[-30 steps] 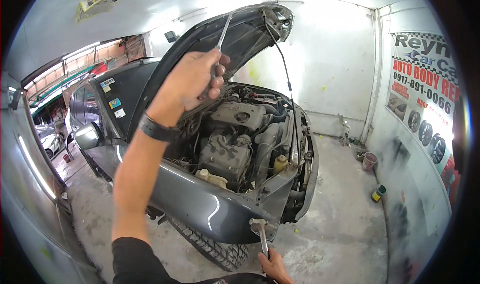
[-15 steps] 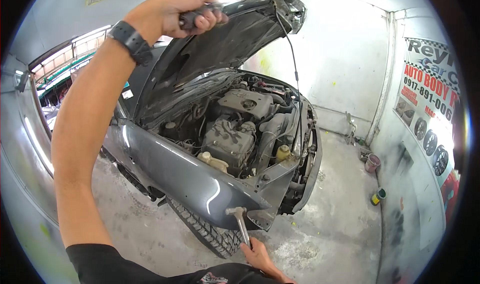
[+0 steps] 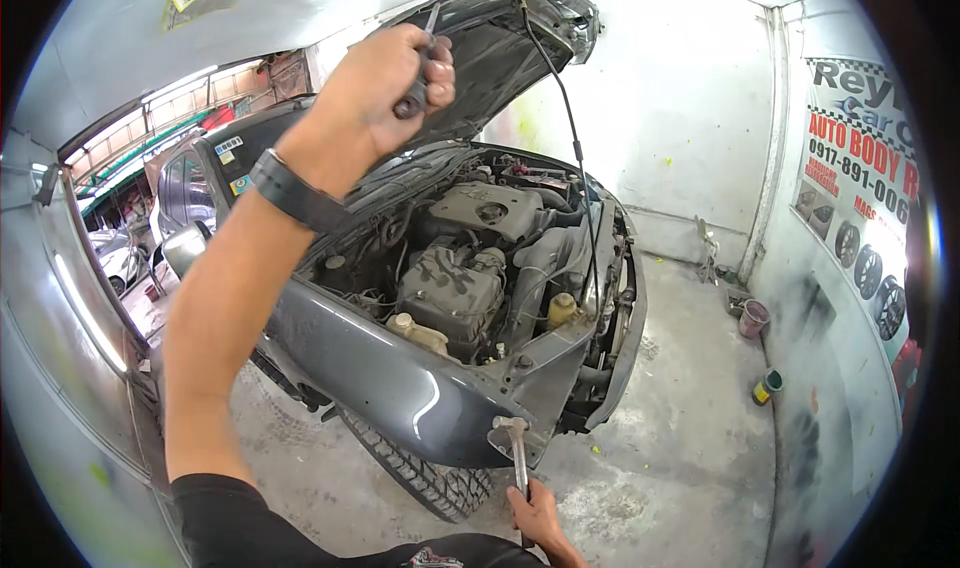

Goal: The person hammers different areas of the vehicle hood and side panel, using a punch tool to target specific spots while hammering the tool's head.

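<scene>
My left hand (image 3: 400,83) is raised in front of the underside of the open hood (image 3: 490,63), closed round the dark handle of a tool (image 3: 433,20) with a long, slim metal shaft pointing upward; its tip is hard to make out against the hood. Low at the front, my right hand (image 3: 537,518) grips a metal hammer (image 3: 518,453), whose head is at the front corner of the dark grey fender (image 3: 360,358); I cannot tell whether it touches. Behind the fender lies the exposed engine bay (image 3: 470,228), with a prop rod (image 3: 578,148) standing at its right.
A tyre (image 3: 440,483) shows below the fender. Along the right wall (image 3: 830,398), which carries a banner (image 3: 850,148), stand a maroon bucket (image 3: 753,320) and a green can (image 3: 767,387). A doorway (image 3: 120,198) at the left shows another car outside.
My left hand rose and tilted, then came back down slightly, ending higher than a second ago with the shaft upright again. The hammer head shifted left, then slightly back right. My view moved slightly too.
</scene>
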A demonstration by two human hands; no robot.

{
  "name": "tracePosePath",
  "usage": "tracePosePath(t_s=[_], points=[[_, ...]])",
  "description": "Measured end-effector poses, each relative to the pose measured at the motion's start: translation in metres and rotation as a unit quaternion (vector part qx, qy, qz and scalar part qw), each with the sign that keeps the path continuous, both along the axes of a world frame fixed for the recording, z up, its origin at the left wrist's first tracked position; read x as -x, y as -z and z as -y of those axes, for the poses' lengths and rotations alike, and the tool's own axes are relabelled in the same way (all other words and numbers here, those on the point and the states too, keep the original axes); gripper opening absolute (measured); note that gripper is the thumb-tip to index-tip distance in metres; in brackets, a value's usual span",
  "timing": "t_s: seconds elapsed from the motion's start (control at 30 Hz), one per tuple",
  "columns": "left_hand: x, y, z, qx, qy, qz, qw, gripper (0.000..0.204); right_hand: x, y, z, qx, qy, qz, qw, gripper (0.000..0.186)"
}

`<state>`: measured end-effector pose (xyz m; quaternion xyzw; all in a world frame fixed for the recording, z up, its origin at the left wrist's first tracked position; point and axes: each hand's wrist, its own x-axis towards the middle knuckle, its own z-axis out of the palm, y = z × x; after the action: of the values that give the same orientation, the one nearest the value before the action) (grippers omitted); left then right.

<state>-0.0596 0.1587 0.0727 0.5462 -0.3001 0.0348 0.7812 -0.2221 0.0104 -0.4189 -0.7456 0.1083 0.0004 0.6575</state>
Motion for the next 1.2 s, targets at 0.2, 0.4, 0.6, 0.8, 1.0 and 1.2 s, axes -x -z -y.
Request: tracePosePath(t_s=[0.2,0.4,0.6,0.8,1.0,1.2], points=[[-0.004,-0.006,-0.006,0.013,0.049,0.003,0.999,0.016,-0.001,0.007,0.000,0.004,-0.007,-0.010,1.000,0.032],[0.013,-0.029,-0.017,0.010,0.114,-0.028,0.993,0.036,0.004,0.000,-0.002,0.002,-0.017,-0.016,1.000,0.027],[0.003,-0.023,-0.019,0.029,0.146,-0.022,0.989,0.044,0.003,-0.006,-0.002,-0.013,-0.007,-0.031,0.999,0.026],[0.005,-0.020,-0.019,0.004,0.141,-0.014,0.990,0.039,0.002,0.003,-0.001,-0.004,0.008,-0.046,0.999,0.033],[-0.006,-0.005,-0.009,-0.007,0.095,0.005,0.995,0.013,0.006,-0.003,-0.005,0.003,-0.008,-0.054,0.999,0.035],[-0.005,0.017,0.012,0.019,0.003,0.054,0.998,0.024,0.009,0.015,-0.008,0.037,-0.001,0.003,0.999,0.034]])
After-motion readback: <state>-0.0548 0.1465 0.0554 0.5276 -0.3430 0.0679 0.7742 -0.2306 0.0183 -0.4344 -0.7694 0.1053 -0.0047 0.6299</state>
